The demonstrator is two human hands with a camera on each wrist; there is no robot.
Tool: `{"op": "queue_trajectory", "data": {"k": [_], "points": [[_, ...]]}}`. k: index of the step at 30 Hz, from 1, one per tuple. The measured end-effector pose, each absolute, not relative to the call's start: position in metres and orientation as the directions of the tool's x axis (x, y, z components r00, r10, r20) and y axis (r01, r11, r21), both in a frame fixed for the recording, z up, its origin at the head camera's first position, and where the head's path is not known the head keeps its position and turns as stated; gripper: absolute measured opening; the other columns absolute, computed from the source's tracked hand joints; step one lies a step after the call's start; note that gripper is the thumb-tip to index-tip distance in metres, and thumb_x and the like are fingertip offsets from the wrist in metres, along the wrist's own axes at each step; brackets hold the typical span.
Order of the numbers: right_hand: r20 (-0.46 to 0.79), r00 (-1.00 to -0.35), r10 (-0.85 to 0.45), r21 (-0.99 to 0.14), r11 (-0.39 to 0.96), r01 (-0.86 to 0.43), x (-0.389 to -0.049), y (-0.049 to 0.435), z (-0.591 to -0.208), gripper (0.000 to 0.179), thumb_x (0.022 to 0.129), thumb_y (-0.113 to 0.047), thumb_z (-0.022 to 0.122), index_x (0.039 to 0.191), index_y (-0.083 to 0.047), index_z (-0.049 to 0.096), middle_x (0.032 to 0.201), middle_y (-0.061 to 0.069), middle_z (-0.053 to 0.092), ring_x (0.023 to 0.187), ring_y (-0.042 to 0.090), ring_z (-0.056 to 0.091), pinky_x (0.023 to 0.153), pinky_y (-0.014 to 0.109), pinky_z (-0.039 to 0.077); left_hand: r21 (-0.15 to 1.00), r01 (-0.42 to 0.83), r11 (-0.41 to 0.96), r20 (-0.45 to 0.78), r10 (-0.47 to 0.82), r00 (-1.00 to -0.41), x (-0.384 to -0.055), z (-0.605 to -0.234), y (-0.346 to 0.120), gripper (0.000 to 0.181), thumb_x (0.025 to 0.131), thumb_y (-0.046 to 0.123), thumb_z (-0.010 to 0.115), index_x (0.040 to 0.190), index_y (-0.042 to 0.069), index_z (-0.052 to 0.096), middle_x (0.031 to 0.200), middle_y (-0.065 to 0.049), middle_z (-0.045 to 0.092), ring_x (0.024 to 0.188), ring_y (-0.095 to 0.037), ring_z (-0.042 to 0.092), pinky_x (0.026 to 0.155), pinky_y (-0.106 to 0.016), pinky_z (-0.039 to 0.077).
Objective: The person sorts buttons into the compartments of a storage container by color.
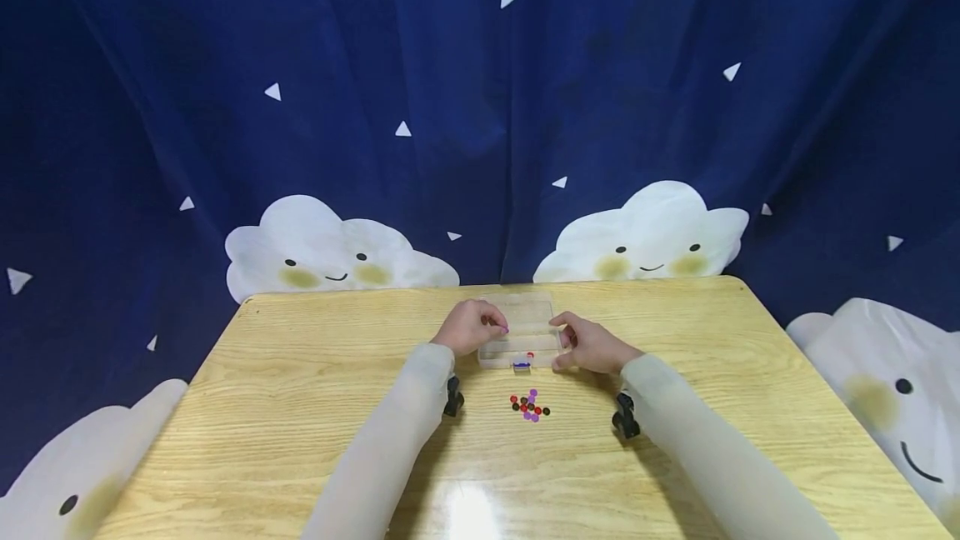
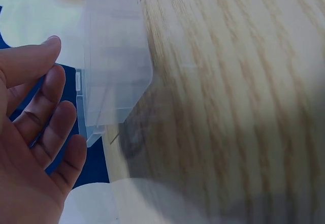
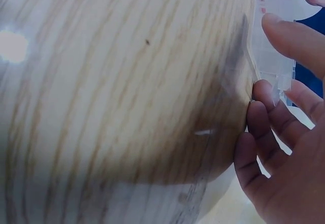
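Observation:
A clear plastic box (image 1: 495,358) with a blue latch (image 1: 521,365) stands on the table, its lid (image 1: 525,307) raised at the back. Between thumb and fingertip, my left hand (image 1: 465,327) pinches a small purple piece (image 1: 506,329) over the box's left half. My right hand (image 1: 592,346) grips the box's right end, thumb at the front corner, fingers around the side. A small red piece (image 1: 530,354) shows inside through the front wall. In the left wrist view the pinched piece is hidden behind the fingers.
Several small round red, black and purple pieces (image 1: 529,407) lie scattered in front of the box on the wooden table (image 1: 300,407). A dark blue curtain (image 1: 465,107) with white clouds hangs behind the table's back edge.

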State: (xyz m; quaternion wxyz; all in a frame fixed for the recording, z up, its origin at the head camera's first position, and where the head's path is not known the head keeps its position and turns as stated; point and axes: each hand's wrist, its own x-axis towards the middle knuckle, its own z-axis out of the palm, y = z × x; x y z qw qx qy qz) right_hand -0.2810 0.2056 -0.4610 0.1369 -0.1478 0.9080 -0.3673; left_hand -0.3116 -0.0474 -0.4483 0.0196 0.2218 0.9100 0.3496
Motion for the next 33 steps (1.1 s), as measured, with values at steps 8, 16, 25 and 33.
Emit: {"op": "queue_trajectory", "data": {"k": [8, 16, 25, 33], "points": [[-0.138, -0.917, -0.373, -0.713, 0.680, -0.170, -0.283, 0.206, -0.464, 0.069, 0.079, -0.012, 0.082, 0.137, -0.002, 0.046, 0.090, 0.004, 0.051, 0.077, 0.016, 0.046, 0.070, 0.029, 0.042, 0.657, 0.397, 0.640, 0.135, 0.419, -0.898, -0.311, -0.450, -0.047, 0.005, 0.086, 0.014, 0.073, 0.085, 0.013, 0.078, 0.090, -0.003, 0.073, 0.079, -0.011, 0.057, 0.075, -0.025, 0.049], [-0.139, -0.916, -0.378, -0.724, 0.669, -0.166, -0.283, 0.207, -0.465, 0.069, 0.079, -0.012, 0.082, 0.137, -0.002, 0.046, 0.089, 0.004, 0.050, 0.075, 0.016, 0.045, 0.068, 0.029, 0.041, 0.673, 0.369, 0.641, 0.126, 0.392, -0.911, -0.311, -0.451, -0.049, 0.010, 0.087, 0.013, 0.072, 0.093, 0.010, 0.078, 0.093, -0.003, 0.073, 0.080, -0.012, 0.058, 0.075, -0.026, 0.049], [-0.150, -0.913, -0.379, -0.725, 0.671, -0.159, -0.282, 0.206, -0.465, 0.070, 0.078, -0.011, 0.082, 0.137, -0.002, 0.045, 0.089, 0.004, 0.050, 0.076, 0.015, 0.046, 0.067, 0.026, 0.043, 0.724, 0.400, 0.562, 0.157, 0.430, -0.889, -0.301, -0.451, -0.058, 0.012, 0.087, 0.010, 0.072, 0.097, 0.005, 0.077, 0.093, -0.005, 0.072, 0.080, -0.011, 0.058, 0.072, -0.023, 0.048], [-0.166, -0.921, -0.353, -0.722, 0.679, -0.130, -0.282, 0.204, -0.461, 0.070, 0.078, -0.011, 0.082, 0.137, -0.003, 0.046, 0.090, 0.005, 0.050, 0.075, 0.016, 0.046, 0.066, 0.028, 0.043, 0.720, 0.465, 0.515, 0.193, 0.495, -0.847, -0.285, -0.442, -0.060, 0.013, 0.087, 0.011, 0.072, 0.097, 0.005, 0.077, 0.094, -0.004, 0.072, 0.083, -0.013, 0.059, 0.073, -0.022, 0.048]]}}
